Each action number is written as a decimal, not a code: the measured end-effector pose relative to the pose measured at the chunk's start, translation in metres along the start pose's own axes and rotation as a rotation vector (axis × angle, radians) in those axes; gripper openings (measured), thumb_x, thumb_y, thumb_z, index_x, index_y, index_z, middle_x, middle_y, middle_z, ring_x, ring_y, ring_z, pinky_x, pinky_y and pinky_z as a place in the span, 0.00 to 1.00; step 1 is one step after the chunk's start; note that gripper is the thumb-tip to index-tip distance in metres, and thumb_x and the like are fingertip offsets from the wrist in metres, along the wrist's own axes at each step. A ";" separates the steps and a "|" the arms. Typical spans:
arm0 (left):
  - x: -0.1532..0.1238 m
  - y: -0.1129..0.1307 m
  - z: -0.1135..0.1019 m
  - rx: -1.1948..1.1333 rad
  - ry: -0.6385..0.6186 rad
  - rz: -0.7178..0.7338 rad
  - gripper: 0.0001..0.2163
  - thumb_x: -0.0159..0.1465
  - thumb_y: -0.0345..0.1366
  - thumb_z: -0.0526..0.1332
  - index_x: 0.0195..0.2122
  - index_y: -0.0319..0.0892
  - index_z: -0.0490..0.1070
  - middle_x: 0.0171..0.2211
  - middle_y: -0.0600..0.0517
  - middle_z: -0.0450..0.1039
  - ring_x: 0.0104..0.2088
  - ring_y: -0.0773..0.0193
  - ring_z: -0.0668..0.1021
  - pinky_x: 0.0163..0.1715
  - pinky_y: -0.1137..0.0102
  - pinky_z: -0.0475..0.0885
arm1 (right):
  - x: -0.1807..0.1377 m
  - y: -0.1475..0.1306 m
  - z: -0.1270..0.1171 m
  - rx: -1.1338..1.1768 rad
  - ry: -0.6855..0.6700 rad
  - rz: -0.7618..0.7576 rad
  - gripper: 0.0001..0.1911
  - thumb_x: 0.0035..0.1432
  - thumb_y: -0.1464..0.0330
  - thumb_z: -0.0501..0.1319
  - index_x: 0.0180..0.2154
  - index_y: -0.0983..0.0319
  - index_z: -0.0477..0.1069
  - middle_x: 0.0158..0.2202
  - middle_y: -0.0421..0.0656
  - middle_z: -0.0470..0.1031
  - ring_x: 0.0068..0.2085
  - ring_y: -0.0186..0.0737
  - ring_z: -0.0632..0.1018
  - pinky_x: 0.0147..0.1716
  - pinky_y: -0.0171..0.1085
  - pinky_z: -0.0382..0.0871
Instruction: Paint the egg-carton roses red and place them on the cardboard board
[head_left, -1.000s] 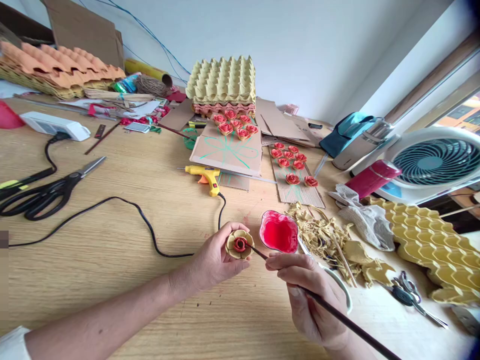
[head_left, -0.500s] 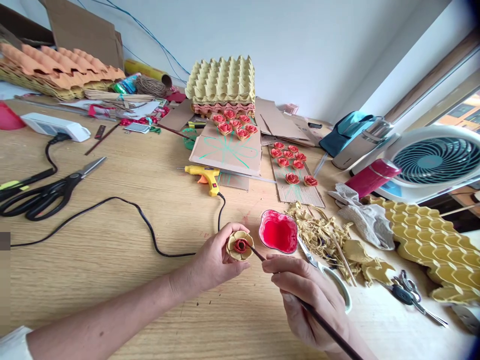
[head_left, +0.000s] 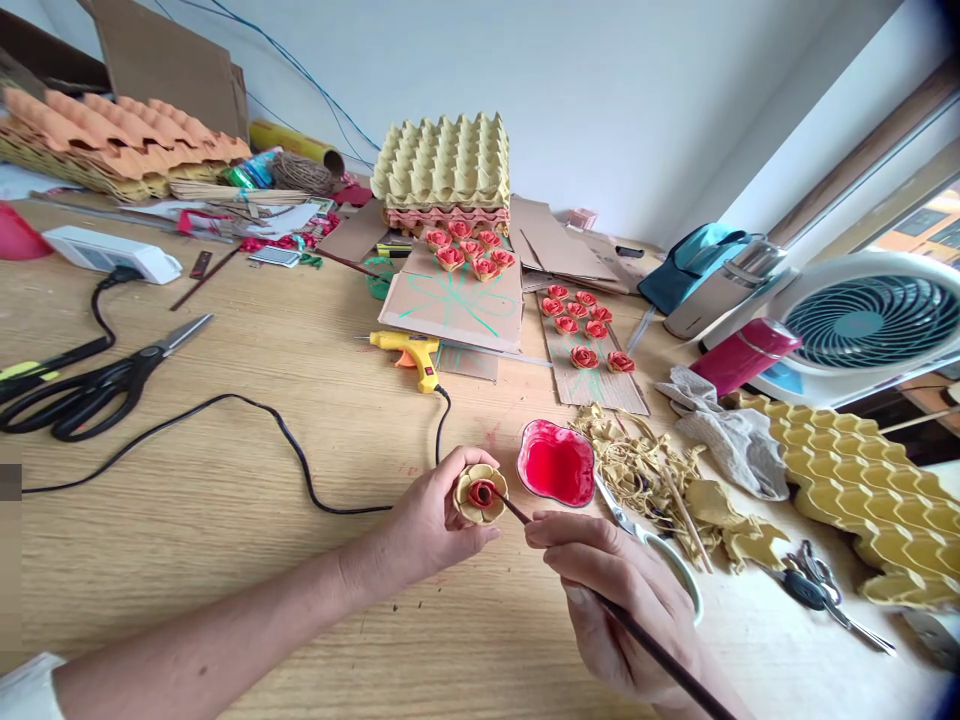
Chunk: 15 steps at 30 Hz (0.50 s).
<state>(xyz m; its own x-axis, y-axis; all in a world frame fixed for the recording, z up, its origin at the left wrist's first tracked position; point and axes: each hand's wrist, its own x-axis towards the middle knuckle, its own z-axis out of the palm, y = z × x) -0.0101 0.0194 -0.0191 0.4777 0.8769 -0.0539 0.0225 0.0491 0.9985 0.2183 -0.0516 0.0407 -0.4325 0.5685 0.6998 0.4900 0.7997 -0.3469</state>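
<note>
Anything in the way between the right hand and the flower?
Nothing visible. Only the brush in the right hand spans the gap, its tip at the flower. The left hand holds the flower's left side; the paint bowl sits off that line.

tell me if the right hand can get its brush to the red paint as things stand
Likely yes: the right hand holds the brush close to the open bowl of red paint, and nothing seems to block the way.

White sleeve (head_left: 30, 688) on the left forearm (head_left: 247, 615), only its plain, softly creased end in view. Bare from there through the left hand (head_left: 431, 510), one small round spot (head_left: 202, 672) partway along. Right hand (head_left: 626, 600) bare too, a short nail (head_left: 576, 595) showing.
</note>
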 end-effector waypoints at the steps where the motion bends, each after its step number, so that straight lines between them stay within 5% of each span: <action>1: 0.000 0.001 0.000 0.016 -0.007 0.000 0.23 0.58 0.34 0.73 0.54 0.47 0.69 0.42 0.55 0.76 0.38 0.62 0.78 0.36 0.71 0.74 | -0.001 0.000 0.001 0.017 0.005 0.002 0.11 0.80 0.76 0.55 0.54 0.65 0.75 0.48 0.52 0.89 0.49 0.38 0.90 0.48 0.33 0.84; 15: 0.000 0.003 -0.004 0.086 -0.084 0.027 0.22 0.60 0.33 0.72 0.55 0.46 0.72 0.41 0.54 0.78 0.39 0.61 0.80 0.37 0.70 0.74 | -0.010 0.007 0.002 0.166 -0.020 0.073 0.17 0.74 0.81 0.58 0.59 0.63 0.72 0.53 0.53 0.87 0.54 0.41 0.89 0.54 0.37 0.84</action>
<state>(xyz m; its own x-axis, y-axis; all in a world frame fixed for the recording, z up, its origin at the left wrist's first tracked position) -0.0140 0.0213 -0.0163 0.5511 0.8339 -0.0302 0.0824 -0.0184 0.9964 0.2242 -0.0514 0.0301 -0.4165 0.6285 0.6568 0.3892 0.7762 -0.4960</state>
